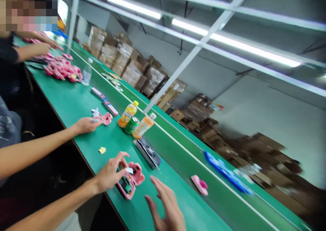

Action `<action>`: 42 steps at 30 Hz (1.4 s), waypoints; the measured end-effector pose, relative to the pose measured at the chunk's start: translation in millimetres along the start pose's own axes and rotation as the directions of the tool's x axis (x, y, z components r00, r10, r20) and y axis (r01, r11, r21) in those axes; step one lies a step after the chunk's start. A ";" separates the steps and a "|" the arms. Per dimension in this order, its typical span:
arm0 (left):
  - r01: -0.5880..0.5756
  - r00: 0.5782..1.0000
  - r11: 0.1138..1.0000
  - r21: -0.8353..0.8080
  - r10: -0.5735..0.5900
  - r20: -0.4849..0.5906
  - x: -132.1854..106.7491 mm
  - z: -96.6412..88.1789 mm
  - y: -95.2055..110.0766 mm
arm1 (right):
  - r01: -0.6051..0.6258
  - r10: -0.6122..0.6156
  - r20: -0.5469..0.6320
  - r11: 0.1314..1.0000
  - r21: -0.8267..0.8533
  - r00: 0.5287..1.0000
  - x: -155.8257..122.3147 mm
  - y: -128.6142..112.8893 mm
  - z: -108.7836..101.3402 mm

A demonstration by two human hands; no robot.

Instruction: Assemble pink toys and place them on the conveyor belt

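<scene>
My left hand (pixel 110 174) is closed at the near edge of an open pink plastic casing (pixel 137 174), thumb over it and index finger arched above. Inside the casing a green circuit board (pixel 128 187) and wires show. A small white piece (pixel 129 170) sits by the thumb tip; whether the thumb touches it I cannot tell. My right hand (pixel 166 205) is just right of the casing over the green table (pixel 188 212), fingers apart, holding nothing. Farther left, a co-worker's hand (pixel 88 125) holds a white piece beside another pink casing (pixel 106 118).
Past the casing lie a dark boxy device (pixel 147 153), two drink bottles (pixel 127 114) (pixel 144 125) and a green can (pixel 131 125). A yellow scrap (pixel 102 150) is near the edge. A pink part (pixel 200 184) and blue tray (pixel 226 173) lie right; pink parts (pixel 62 68) are heaped far left.
</scene>
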State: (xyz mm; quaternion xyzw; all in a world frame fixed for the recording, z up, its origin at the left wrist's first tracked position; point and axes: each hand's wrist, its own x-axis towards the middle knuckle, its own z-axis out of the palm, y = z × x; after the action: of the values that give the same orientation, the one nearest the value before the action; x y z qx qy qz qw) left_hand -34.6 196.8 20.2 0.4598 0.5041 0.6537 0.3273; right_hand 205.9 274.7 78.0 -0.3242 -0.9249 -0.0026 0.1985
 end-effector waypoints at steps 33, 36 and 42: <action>0.000 0.996 0.928 0.372 -0.033 0.081 2.5 -2.9 -5.9 | 0.185 -0.202 0.010 0.914 0.360 0.979 32.7 -41.5 46.3; 0.002 0.994 0.923 0.384 -0.044 0.100 1.9 -3.0 -5.5 | 0.202 -0.217 0.014 0.929 0.311 0.976 29.0 -44.8 53.4; -0.015 0.991 0.909 0.417 -0.041 0.124 0.0 -2.7 -4.6 | 0.238 -0.240 -0.014 0.948 0.210 0.971 25.0 -45.6 57.5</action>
State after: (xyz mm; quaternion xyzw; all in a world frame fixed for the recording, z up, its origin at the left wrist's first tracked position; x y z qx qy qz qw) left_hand -37.3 197.1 15.6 0.5572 0.6126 0.4977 0.2582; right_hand 139.6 261.4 39.8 -0.1870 -0.9537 0.0731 0.2242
